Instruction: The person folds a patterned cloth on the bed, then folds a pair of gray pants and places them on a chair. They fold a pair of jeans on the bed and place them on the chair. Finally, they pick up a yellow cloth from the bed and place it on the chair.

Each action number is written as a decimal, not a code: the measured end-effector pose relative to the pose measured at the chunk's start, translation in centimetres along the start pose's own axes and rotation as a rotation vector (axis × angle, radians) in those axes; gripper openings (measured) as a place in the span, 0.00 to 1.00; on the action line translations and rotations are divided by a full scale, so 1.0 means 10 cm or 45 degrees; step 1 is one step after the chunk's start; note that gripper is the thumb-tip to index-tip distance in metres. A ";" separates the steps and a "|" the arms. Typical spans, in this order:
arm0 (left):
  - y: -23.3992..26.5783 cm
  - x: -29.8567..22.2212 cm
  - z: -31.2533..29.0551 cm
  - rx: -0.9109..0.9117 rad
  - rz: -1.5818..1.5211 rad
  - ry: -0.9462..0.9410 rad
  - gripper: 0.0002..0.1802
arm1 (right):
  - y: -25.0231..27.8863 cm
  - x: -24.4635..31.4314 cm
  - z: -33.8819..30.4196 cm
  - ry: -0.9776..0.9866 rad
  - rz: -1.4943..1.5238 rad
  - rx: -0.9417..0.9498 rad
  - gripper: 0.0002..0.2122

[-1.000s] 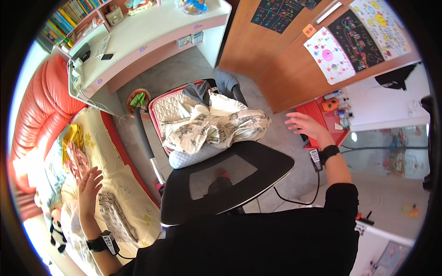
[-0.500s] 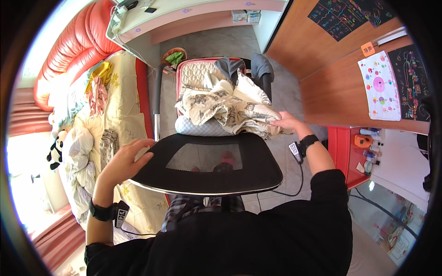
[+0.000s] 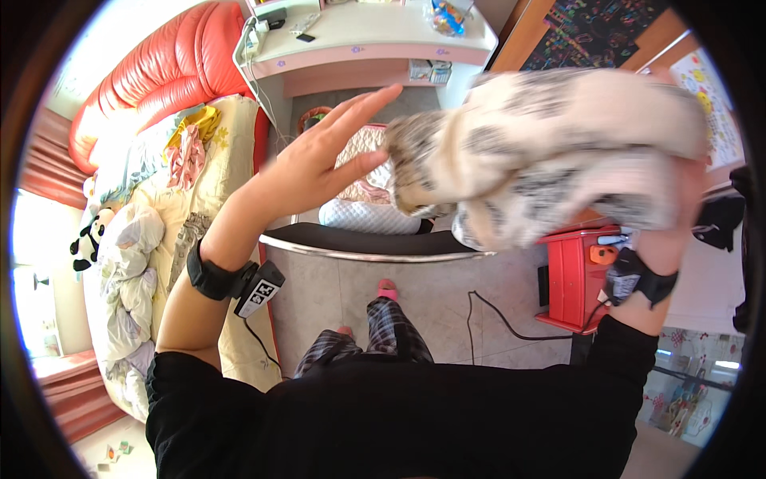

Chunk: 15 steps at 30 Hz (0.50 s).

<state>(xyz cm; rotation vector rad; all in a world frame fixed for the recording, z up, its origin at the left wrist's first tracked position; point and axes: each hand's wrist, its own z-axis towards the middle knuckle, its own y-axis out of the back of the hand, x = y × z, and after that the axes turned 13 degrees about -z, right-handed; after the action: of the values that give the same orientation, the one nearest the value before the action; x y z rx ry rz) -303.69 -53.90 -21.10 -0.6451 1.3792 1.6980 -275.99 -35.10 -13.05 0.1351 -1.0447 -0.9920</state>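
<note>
A cream cloth point(image 3: 558, 152) with a grey-brown print, soft like a garment and smeared by motion, hangs bunched in the air over the chair's right side. My right hand point(image 3: 688, 191) grips its right end, fingers mostly hidden by folds and blur. Beside the cloth's left end is my left hand point(image 3: 331, 156), fingers stretched and thumb apart, holding nothing. Below, the black office chair point(image 3: 359, 242) shows its backrest's top edge with a metal rim. On its seat lie a cream quilted pad point(image 3: 363, 148) and a light-blue checked cushion point(image 3: 371, 217).
On the left stands a bed point(image 3: 231, 168) with clothes, bedding and a panda toy point(image 3: 92, 238). A white desk point(image 3: 363, 40) is at the back. To the right are a red cabinet point(image 3: 578, 275) and wooden doors. A black cable point(image 3: 511, 331) trails over the floor.
My right hand has lifted the printed cloth off the chair, up and to the right. My left hand has left the backrest and risen toward the cloth. The backrest shows farther forward.
</note>
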 end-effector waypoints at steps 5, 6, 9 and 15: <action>0.15 -0.38 -0.28 -0.029 -0.340 -0.118 0.30 | 0.40 1.14 -0.28 -0.053 -0.069 -0.327 0.15; 0.16 -0.43 -0.36 -0.033 -0.368 -0.167 0.30 | 0.41 1.34 -0.37 -0.066 -0.070 -0.367 0.14; 0.09 -0.50 -0.57 -0.021 -0.534 -0.243 0.30 | 0.29 1.81 -0.60 -0.141 -0.012 -0.431 0.13; -0.62 -0.55 -0.88 0.311 -0.842 -0.318 0.35 | -0.32 2.05 -0.91 -0.479 0.362 -0.356 0.12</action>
<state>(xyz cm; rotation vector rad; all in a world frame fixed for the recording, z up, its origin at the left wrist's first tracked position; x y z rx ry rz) -296.54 -63.63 -22.23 -0.6328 1.0188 1.0246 -268.21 -55.23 -6.05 -0.4347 -1.2128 -0.9093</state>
